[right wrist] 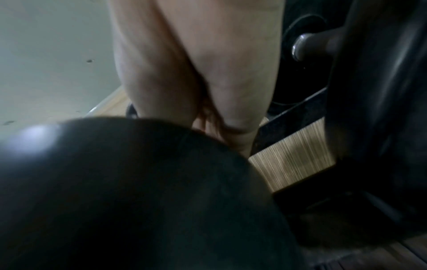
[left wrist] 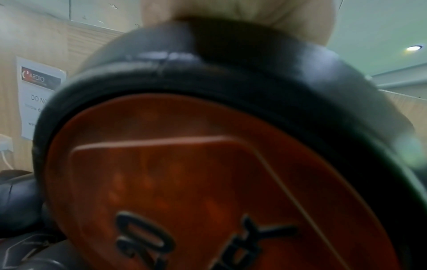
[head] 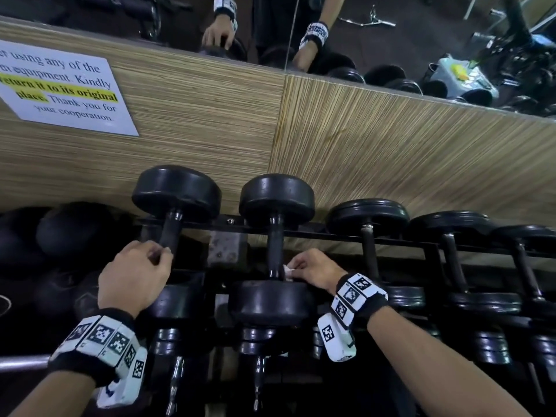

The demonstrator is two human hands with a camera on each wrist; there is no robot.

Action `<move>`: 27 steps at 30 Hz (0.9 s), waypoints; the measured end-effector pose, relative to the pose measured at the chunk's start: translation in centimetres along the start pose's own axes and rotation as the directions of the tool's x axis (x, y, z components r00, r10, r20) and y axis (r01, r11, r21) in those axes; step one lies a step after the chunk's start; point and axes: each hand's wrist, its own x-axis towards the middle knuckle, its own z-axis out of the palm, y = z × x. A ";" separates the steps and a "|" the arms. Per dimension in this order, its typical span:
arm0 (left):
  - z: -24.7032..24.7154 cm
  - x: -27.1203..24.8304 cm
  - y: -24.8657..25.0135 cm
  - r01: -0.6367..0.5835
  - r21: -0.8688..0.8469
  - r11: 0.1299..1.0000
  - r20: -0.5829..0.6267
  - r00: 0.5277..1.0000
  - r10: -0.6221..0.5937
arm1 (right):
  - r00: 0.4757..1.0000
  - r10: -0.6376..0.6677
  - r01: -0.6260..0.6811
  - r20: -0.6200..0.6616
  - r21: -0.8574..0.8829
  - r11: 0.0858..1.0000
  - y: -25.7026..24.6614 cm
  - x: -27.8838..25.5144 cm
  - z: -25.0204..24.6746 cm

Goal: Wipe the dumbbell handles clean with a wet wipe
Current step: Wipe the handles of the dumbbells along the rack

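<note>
- Fingers of the left hand (head: pixel 132 276) curl around the lower part of the handle of the leftmost dumbbell (head: pixel 176 203) on the top rail, thumb and fingertips closed on the dark bar.
- Right hand (head: pixel 313 270) pinches a small white wet wipe (head: pixel 288 272) between thumb and fingertips, the wipe pressed against the right side of the handle of the second dumbbell (head: pixel 276 201), low on the bar just above its near head.
- Both dumbbells lie across the black dumbbell rack (head: pixel 331 233), far heads toward the wall and near heads toward the person.
- More dumbbells (head: pixel 368 216) sit side by side further right on the same rail, and others show on a lower tier below the hands.
- Behind the rack runs a wood-grain wall panel (head: pixel 361 139) with a printed notice (head: pixel 63 88) fixed at its left; part of its text is highlighted yellow.
- Above the panel a mirror (head: pixel 376 31) reflects both hands and the gym floor.
- Left wrist view is filled by a blurred black dumbbell head with an orange-red end cap (left wrist: pixel 208 191), bearing raised characters; the hand shows only as a blur at the top.
- Right wrist view shows the palm side of the hand (right wrist: pixel 196 73) above a dark rounded dumbbell head (right wrist: pixel 127 191); the wipe cannot be made out there.
- Each wrist wears a black band with black-and-white coded markers (head: pixel 353 291).
</note>
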 end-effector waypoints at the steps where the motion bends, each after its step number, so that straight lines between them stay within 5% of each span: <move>1: 0.0 -0.1 0.1 0.006 -0.003 1.000 -0.005 1.000 -0.006 | 0.999 -0.031 0.031 -0.008 0.001 1.000 -0.2 -0.5 -0.3; 12: 0.0 -0.1 0.2 0.029 -0.006 1.000 -0.010 1.000 -0.029 | 0.928 -0.356 0.372 0.108 -0.294 0.881 -3.2 -1.6 -0.4; 20: 0.0 -0.2 0.4 0.042 -0.007 0.999 -0.013 0.999 -0.042 | 0.928 -0.256 0.350 0.270 -0.402 0.846 -4.0 -0.8 -1.4; 27: 0.0 0.1 0.3 0.043 0.008 0.999 0.002 0.999 -0.043 | 0.936 -0.306 0.348 0.177 -0.315 0.883 -3.6 -0.7 -0.8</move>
